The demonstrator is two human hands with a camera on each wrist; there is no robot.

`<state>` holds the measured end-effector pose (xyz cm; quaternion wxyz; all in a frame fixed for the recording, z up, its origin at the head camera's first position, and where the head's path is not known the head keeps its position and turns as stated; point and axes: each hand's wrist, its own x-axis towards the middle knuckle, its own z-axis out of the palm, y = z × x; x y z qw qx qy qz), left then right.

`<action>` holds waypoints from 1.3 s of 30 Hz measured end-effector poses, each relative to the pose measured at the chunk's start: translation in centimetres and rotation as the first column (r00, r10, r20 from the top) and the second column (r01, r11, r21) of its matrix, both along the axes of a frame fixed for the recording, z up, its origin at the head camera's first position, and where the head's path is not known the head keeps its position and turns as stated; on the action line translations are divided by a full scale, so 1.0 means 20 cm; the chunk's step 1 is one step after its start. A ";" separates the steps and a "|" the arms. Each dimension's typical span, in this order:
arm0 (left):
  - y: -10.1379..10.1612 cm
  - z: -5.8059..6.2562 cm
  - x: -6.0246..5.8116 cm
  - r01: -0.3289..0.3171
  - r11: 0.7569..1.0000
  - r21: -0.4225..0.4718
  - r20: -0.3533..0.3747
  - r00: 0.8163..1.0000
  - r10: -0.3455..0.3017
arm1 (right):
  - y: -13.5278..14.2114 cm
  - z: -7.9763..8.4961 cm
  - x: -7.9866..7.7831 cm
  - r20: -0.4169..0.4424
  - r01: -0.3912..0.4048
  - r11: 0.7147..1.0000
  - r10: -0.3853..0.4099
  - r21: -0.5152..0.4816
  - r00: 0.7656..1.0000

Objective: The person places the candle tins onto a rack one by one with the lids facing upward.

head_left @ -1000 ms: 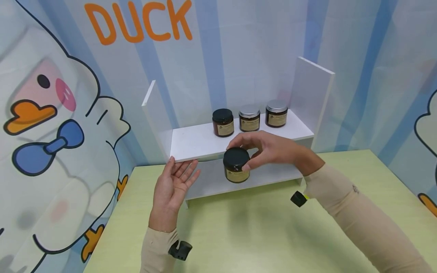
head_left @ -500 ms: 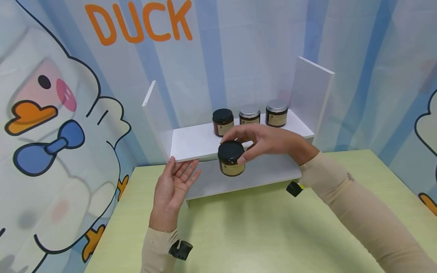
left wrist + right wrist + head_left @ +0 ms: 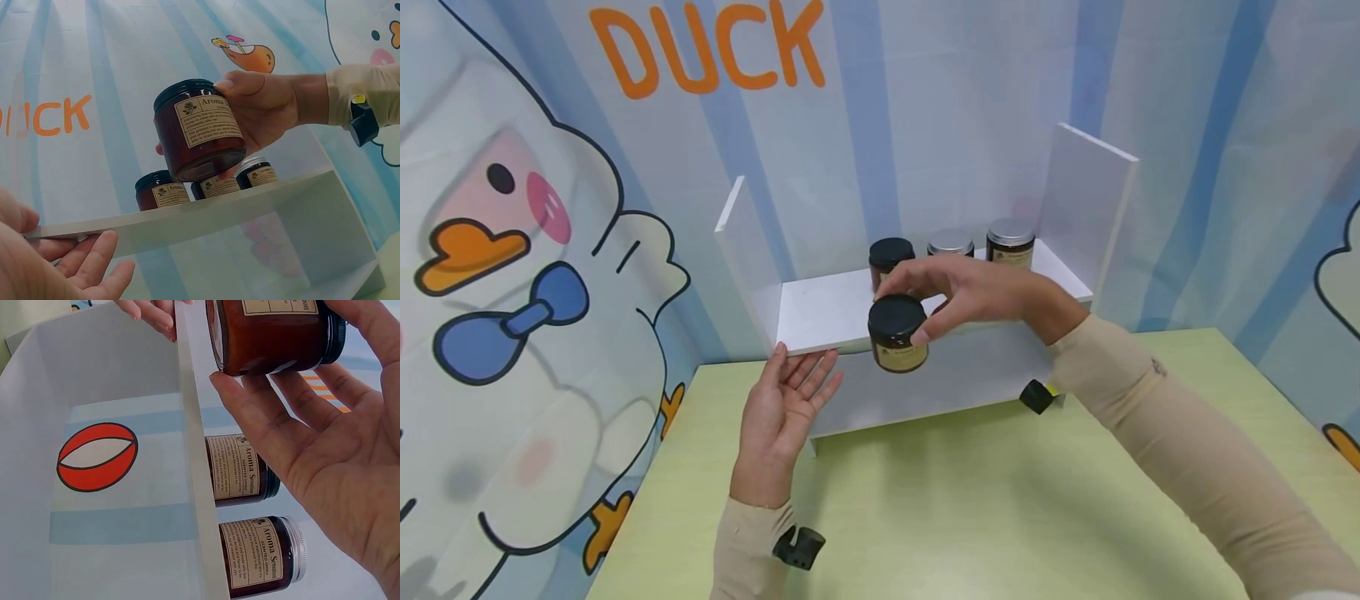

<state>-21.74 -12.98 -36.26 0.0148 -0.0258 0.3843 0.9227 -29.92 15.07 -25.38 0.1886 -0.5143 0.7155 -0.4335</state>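
Note:
My right hand (image 3: 981, 292) grips a scented candle (image 3: 901, 357) by its black lid, thumb on one side and fingers on the other. This amber glass jar is upright in front of the white shelf (image 3: 812, 317); in the left wrist view the candle (image 3: 200, 134) hangs in the air above the board. On the board's front-left corner, my left hand (image 3: 782, 412) holds the edge, thumb at the top and fingers beneath, palm up. Behind the right hand stand a black-lidded candle (image 3: 891, 250) and two silver-lidded candles, one in the middle (image 3: 951, 240) and one at the right (image 3: 1011, 233).
Upright side panels bound the shelf, a left panel (image 3: 748, 258) and a right panel (image 3: 1086, 208). A lower white board (image 3: 865, 408) runs below the upper one. The unit stands on a pale green table (image 3: 925, 517) before a printed duck backdrop (image 3: 970, 108).
My right hand has raised the candle and carried it slightly left, up towards the board's front edge, covering more of the standing candles. The left hand keeps its place.

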 end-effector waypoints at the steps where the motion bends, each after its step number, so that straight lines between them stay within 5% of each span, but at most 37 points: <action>1: 0.00 0.00 0.00 0.001 1.000 -0.003 -0.003 1.000 -0.001 | 0.00 0.00 0.00 0.002 0.002 1.000 -0.002 0.004 1.000; 39: -0.01 -0.01 -0.01 0.013 1.000 -0.003 -0.010 1.000 -0.013 | -0.14 0.13 -0.11 0.030 -0.061 0.998 0.061 0.012 0.998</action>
